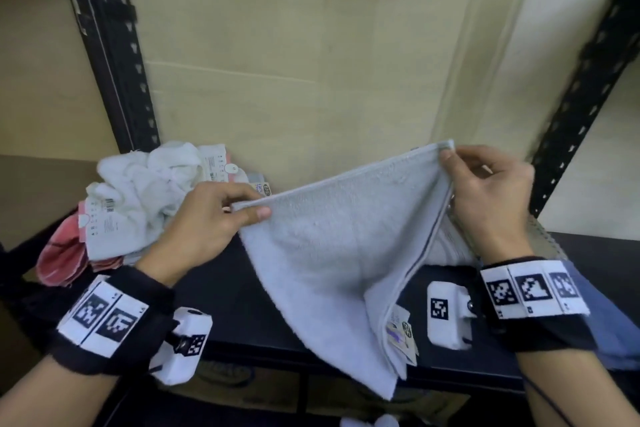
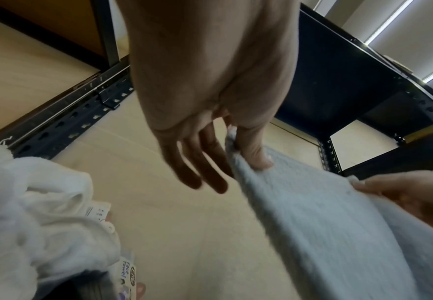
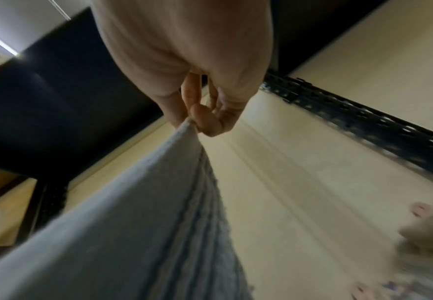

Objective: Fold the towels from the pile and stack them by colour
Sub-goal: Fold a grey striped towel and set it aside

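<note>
Pale blue towel (image 1: 332, 246), dark-striped hem, hangs pinched at both corners.

The towel (image 1: 332, 239) I pinch is nubby matt terry cloth; the pile (image 1: 138, 191) carries paper tags; the shelf (image 1: 221, 291) looks smooth, dark, matt.

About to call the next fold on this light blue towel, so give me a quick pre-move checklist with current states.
1. Left hand pinches a top corner of the light blue towel: ok.
2. Right hand pinches the other top corner: ok.
3. Top edge taut and level: not ok, it slopes up to the right.
4. Towel hangs free of the shelf: cannot tell.
5. Paper tags tucked in: not ok, they dangle at the lower edge.
6. Unfolded pile out of the way: ok, left.
</note>
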